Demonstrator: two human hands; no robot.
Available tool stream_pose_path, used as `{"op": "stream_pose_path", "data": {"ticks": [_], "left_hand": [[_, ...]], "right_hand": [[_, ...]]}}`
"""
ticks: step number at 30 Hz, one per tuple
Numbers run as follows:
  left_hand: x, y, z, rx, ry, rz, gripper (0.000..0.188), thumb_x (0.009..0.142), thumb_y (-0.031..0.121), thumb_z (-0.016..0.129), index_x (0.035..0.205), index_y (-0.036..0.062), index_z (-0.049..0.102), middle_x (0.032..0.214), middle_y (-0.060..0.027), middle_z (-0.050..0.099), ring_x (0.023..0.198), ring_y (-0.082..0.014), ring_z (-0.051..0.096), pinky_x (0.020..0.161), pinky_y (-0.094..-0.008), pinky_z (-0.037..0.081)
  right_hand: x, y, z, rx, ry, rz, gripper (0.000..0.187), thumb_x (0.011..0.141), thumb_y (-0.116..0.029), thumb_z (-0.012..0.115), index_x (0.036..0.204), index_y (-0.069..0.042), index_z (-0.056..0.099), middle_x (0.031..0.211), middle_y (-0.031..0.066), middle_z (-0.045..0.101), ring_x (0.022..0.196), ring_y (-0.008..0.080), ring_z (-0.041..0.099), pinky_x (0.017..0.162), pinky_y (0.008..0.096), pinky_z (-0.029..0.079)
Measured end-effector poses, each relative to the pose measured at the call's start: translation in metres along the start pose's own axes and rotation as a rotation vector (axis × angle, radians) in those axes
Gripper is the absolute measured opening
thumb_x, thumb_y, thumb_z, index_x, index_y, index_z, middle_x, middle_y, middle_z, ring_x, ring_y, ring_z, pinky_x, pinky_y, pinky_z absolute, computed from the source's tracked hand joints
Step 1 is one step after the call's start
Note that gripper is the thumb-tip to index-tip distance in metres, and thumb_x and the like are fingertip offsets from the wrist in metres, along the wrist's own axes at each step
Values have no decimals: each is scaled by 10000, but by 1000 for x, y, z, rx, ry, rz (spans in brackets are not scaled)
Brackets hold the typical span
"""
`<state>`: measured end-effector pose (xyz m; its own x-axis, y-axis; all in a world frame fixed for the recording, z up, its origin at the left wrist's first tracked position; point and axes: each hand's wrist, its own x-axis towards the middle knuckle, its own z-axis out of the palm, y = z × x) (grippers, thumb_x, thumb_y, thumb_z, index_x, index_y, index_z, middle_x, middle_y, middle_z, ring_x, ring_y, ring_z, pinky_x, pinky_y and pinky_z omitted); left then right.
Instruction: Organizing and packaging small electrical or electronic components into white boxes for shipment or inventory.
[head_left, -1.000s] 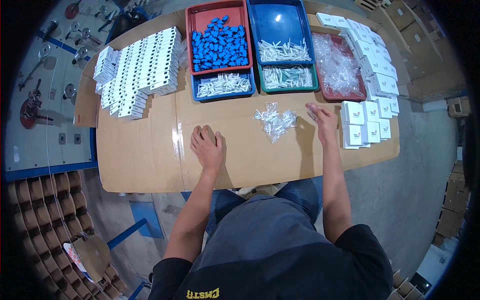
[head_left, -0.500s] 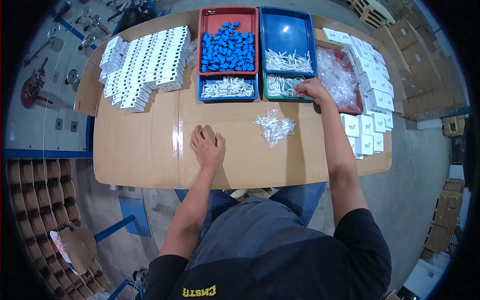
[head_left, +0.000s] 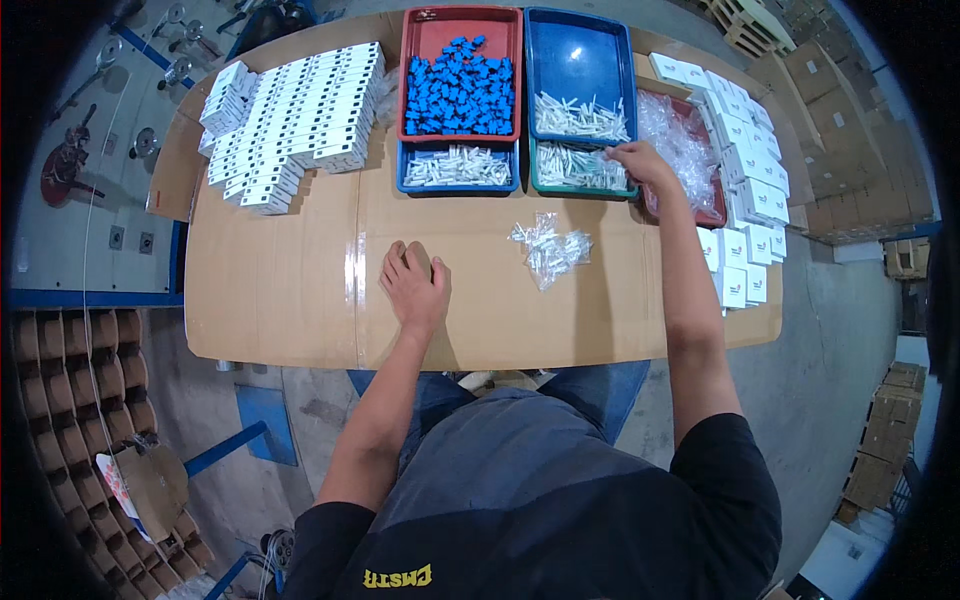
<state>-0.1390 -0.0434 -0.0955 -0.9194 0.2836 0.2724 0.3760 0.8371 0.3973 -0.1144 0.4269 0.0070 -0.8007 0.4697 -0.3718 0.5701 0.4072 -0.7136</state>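
Observation:
My right hand (head_left: 645,165) reaches over the right end of a green tray (head_left: 585,194) that holds slim white plastic pieces (head_left: 575,165). Its fingers are pressed together near the lower rim of the blue tray (head_left: 578,60) behind; anything between them is too small to make out. My left hand (head_left: 415,287) rests on the cardboard tabletop (head_left: 290,270), empty, its fingers apart and slightly bent. Between the hands lies a small heap of clear bags with white pieces (head_left: 552,250). More white pieces (head_left: 575,118) lie in the blue tray.
A red tray of blue plastic parts (head_left: 460,90) stands above another blue tray of white pieces (head_left: 458,166). White boxes (head_left: 295,120) stand in rows at left; more white boxes (head_left: 745,150) are piled at right, beside a red tray of clear plastic bags (head_left: 675,140).
My right hand has moved slightly up and to the right over the green tray. The left hand stays in place on the tabletop. The whole view has shifted a little.

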Motion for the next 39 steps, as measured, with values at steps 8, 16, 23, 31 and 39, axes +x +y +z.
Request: {"op": "stream_pose_path", "data": {"ticks": [8, 16, 23, 31, 39], "left_hand": [[1, -1, 3, 18, 4, 14, 488, 926, 322, 650, 1318, 41, 576, 1421, -200, 496, 1358, -371, 437, 1126, -524, 343], [0, -7, 3, 33, 24, 12, 481, 926, 328, 652, 1312, 49, 577, 1415, -194, 500, 1348, -373, 441, 1104, -522, 355], [0, -2, 7, 17, 18, 23, 489, 929, 340, 654, 1319, 55, 577, 1414, -189, 503, 1343, -372, 443, 1102, -518, 353], [0, -2, 5, 5, 12, 17, 495, 930, 335, 655, 1332, 57, 575, 1426, -190, 500, 1348, -373, 444, 1110, -522, 346], [1, -4, 6, 12, 18, 22, 480, 928, 330, 663, 1317, 62, 581, 1429, -189, 496, 1354, -369, 443, 1113, -519, 348]], "right_hand": [[-1, 85, -93, 832, 756, 167, 391, 1054, -314, 568, 1137, 56, 665, 961, 141, 716, 781, 198, 711, 612, 306, 546], [-90, 31, 77, -39, 233, -377, 212, 968, -155, 680, 1142, -62, 756, 1041, 111, 771, 945, 222, 720, 843, 353, 556], [-111, 2, 168, -380, 186, -635, 333, 858, -128, 770, 1176, -33, 743, 993, 143, 717, 946, 317, 687, 856, 398, 540], [-98, 42, 140, 339, -134, -234, 158, 941, -85, 741, 1070, 3, 756, 1037, 97, 747, 935, 194, 686, 896, 326, 537], [-131, 64, 78, 1005, 80, -230, 363, 1080, -203, 571, 1367, 18, 588, 1295, 176, 701, 1218, 308, 679, 1008, 391, 571]]}}
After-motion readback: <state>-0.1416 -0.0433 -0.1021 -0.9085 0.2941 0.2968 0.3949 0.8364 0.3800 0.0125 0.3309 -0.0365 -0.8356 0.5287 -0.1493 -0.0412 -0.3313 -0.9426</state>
